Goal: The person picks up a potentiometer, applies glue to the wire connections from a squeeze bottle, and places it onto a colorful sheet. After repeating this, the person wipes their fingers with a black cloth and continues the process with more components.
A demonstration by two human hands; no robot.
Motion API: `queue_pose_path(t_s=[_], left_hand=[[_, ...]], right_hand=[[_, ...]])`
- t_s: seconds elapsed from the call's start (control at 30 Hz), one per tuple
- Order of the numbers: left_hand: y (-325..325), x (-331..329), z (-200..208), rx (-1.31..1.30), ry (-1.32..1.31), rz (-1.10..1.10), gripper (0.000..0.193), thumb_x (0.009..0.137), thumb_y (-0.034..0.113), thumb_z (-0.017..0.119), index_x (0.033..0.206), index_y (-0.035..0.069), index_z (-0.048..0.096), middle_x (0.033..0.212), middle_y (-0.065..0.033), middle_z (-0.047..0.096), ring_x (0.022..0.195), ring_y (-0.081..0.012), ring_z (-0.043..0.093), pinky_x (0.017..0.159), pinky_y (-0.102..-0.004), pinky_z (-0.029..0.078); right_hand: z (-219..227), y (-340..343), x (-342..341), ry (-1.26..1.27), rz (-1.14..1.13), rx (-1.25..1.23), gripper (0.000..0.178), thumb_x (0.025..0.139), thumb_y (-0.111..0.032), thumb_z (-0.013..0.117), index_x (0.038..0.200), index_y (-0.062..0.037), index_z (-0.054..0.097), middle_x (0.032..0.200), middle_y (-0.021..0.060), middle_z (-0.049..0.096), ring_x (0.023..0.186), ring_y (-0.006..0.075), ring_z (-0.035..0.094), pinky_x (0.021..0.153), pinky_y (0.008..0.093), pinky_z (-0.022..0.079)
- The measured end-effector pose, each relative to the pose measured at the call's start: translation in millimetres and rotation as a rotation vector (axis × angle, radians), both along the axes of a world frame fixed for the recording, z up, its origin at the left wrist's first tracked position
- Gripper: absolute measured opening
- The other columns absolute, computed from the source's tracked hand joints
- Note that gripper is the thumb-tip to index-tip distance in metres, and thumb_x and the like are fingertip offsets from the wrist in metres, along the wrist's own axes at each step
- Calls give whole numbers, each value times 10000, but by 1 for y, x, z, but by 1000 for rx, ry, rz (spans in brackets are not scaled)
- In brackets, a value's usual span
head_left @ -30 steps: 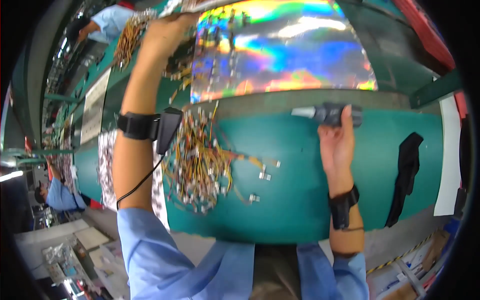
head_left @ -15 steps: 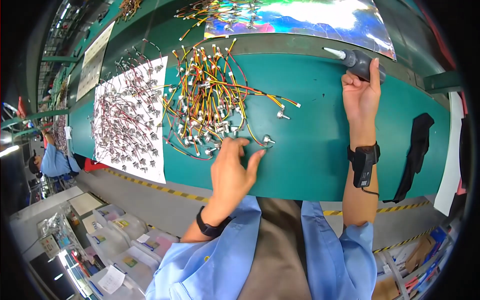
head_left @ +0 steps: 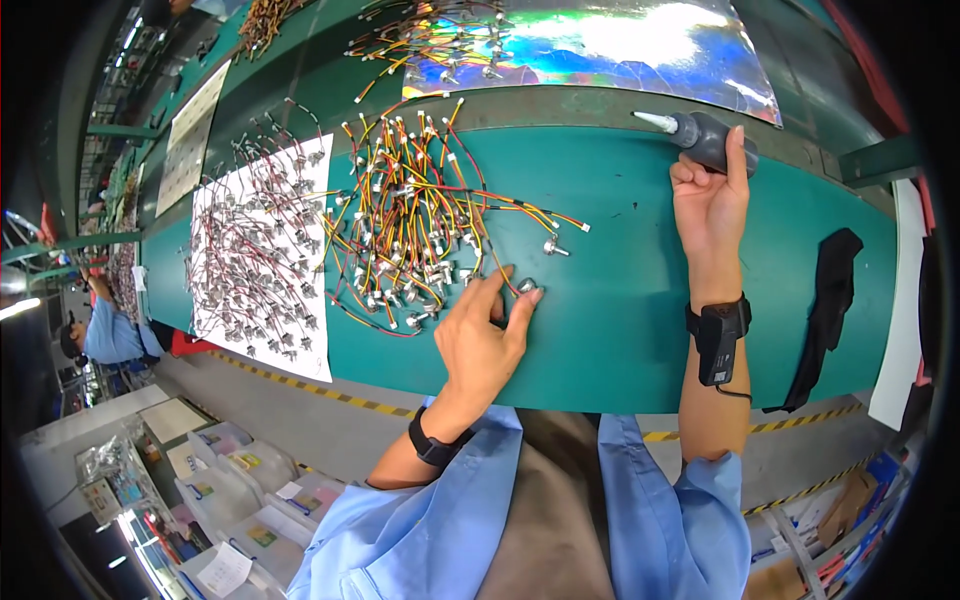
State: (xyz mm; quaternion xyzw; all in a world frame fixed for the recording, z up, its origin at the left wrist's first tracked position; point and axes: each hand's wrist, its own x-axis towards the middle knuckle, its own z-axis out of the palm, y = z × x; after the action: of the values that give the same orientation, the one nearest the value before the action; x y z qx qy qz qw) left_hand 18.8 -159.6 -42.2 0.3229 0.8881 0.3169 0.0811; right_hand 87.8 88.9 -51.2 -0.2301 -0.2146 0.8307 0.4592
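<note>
My left hand is at the near edge of a heap of wired potentiometers with red, yellow and black leads and white plugs. Its thumb and index finger close around one potentiometer, whose metal body shows at the thumb tip; the wire trails back to the heap. Another loose potentiometer lies just beyond. Raised over the table's right side, my right hand grips a dark squeeze bottle with a pale pointed nozzle aimed left. The index finger is stretched along the bottle.
On the green table, a white sheet at left carries rows of wired potentiometers. More lie at the far side by a shiny holographic sheet. A black cloth strip lies at right. A person in blue works far left.
My left hand has moved slightly right and its thumb and index finger have closed in on the potentiometer. My right hand still holds the bottle. The view has shifted a little.
</note>
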Motion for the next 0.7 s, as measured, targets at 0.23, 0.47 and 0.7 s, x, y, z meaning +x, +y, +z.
queue_pose_path(t_s=[0.23,0.47,0.7], left_hand=[[-5,-6,6,499,-371,-13,186,766,48,646,935,-19,607,702,-39,494,536,-94,467,475,-238,407],[-2,-40,66,833,-710,-46,172,750,-23,616,917,-40,579,877,-165,572,613,-165,596,508,-241,499],[13,-82,93,910,-1070,-615,222,722,-95,562,944,-82,551,944,-261,555,570,-218,613,473,-257,510]], right_hand=[[-3,1,2,35,0,-14,241,876,-293,551,875,-55,512,753,34,532,517,78,336,499,217,298],[-1,0,2,47,4,-27,246,882,-298,540,861,-55,512,743,30,529,516,75,334,498,217,299],[-2,0,3,38,-22,-46,254,883,-302,537,860,-51,514,749,29,536,521,74,334,501,216,300]])
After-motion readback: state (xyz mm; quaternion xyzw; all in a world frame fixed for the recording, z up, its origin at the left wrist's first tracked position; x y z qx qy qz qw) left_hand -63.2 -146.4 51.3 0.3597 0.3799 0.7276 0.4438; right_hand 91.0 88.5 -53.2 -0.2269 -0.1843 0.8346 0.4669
